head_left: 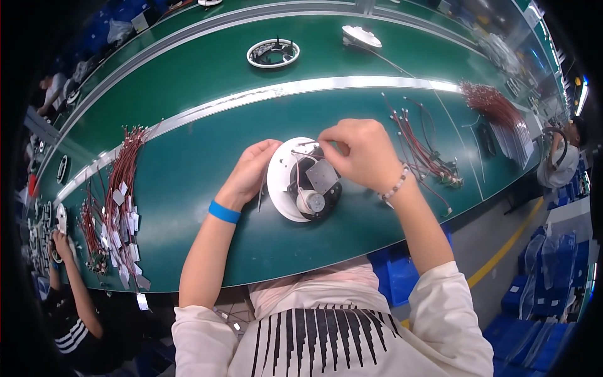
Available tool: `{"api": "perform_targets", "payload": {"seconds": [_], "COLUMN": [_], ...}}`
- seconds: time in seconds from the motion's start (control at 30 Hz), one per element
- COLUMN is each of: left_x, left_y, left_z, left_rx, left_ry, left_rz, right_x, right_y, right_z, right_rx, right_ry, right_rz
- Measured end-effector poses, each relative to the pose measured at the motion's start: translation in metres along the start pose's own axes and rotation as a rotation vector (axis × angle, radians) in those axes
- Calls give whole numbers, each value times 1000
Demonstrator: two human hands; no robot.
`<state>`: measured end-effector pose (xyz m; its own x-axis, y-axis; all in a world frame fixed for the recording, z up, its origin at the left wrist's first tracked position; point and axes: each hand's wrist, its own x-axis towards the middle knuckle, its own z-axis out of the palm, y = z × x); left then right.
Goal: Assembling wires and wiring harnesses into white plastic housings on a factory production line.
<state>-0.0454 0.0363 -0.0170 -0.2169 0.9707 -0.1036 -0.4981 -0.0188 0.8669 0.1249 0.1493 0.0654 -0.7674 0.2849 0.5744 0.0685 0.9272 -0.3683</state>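
- Hands sit on either side of a white round housing (281, 188), which is held tilted over the green bench top (182, 195), close in front of the person's body
- The left hand (251, 169) is closed on the housing's left rim, probably to steady it and keep the inner parts turned up toward the eyes
- The right hand (363, 151) has thumb and forefinger drawn together at the upper right rim, beside the wires; whether a wire is caught between the tips, I cannot tell
- That pinch, rather than a full grasp, suggests something small is being handled there
- A bundle of red-brown wires (129, 154) with white tags lies to the left, and loose wires (421, 141) with connectors lie to the right, both seemingly placed within easy reach
- Beyond the pale strip, a white-rimmed black ring (254, 61) and a white disc (362, 36) rest on the far green surface (326, 60), well apart from the hands
- The housing looks like a shallow smooth white dish with small holes near the rim; inside are a dark body, a grey perforated metal plate (323, 176) and, below it, a round pale motor-like part (310, 202), with thin wires running across the upper side
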Motion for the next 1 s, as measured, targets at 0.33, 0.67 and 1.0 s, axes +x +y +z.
{"api": "perform_targets", "payload": {"seconds": [0.33, 0.67, 1.0], "left_x": [-2, -3, -1], "left_y": [3, 2, 3], "left_z": [1, -1, 2], "left_rx": [26, 64, 21], "left_ry": [-57, -98, -57], "left_rz": [-3, 22, -11], "right_x": [7, 16, 17], "right_y": [-5, -12, -25], "right_z": [6, 6, 18], "right_rx": [-5, -88, -201], "right_ry": [-169, -246, -355], "right_rz": [-26, -49, 92]}}
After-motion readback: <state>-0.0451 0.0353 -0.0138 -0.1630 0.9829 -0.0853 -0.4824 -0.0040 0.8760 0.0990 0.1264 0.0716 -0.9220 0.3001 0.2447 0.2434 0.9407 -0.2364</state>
